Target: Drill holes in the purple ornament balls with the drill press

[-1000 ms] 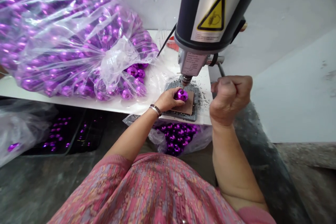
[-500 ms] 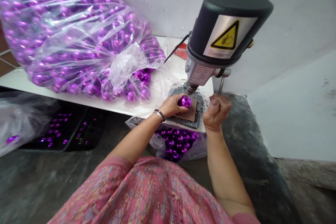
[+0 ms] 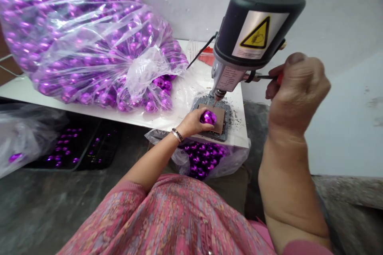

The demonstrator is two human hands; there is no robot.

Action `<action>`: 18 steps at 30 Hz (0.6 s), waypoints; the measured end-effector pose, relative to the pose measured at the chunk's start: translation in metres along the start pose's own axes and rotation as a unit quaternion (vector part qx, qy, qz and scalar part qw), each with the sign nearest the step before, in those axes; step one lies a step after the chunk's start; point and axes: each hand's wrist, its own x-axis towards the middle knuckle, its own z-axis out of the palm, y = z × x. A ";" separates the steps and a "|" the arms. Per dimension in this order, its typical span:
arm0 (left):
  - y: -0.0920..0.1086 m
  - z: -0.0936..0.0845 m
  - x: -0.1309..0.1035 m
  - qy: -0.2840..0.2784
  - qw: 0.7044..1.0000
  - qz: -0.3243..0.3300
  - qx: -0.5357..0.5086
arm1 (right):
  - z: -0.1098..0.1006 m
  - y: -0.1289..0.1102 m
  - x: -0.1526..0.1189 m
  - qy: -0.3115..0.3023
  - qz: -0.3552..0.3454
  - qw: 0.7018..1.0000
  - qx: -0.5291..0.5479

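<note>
My left hand point(image 3: 196, 122) pinches a shiny purple faceted ball point(image 3: 208, 117) over the brown board point(image 3: 220, 121) on the grey base of a bench drill press point(image 3: 260, 20). The drill bit point(image 3: 215, 103) points down just behind the ball, and a gap shows between them. My right hand point(image 3: 299, 91) is raised beside the machine, its fingers wrapped round the red-ended feed lever point(image 3: 269, 77). Dark shavings lie around the base.
A big clear bag point(image 3: 74, 48) of purple balls lies on the white table point(image 3: 125, 120) at left. Below the table's front edge hangs an open bag point(image 3: 205, 159) of purple balls. Black trays point(image 3: 68, 147) with purple balls sit lower left. A red item point(image 3: 206, 55) lies behind the drill.
My right hand has swung the lever up and come nearer to the camera. The drill bit has risen off the ball, and my left hand has drawn the ball slightly toward me.
</note>
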 end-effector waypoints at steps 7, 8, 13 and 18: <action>-0.009 -0.020 -0.027 -0.035 0.998 -0.009 -0.042 | 0.001 0.006 -0.006 0.013 -0.007 1.000 0.013; -0.015 -0.026 -0.027 0.025 0.998 -0.036 -0.036 | 0.001 0.006 -0.006 0.015 -0.008 1.000 0.011; -0.070 -0.051 -0.032 0.458 0.871 -0.173 0.042 | 0.001 0.005 -0.011 0.024 -0.015 1.000 0.013; -0.131 -0.067 -0.043 0.605 0.731 -0.308 -0.068 | 0.001 0.006 -0.016 0.037 -0.007 0.999 -0.014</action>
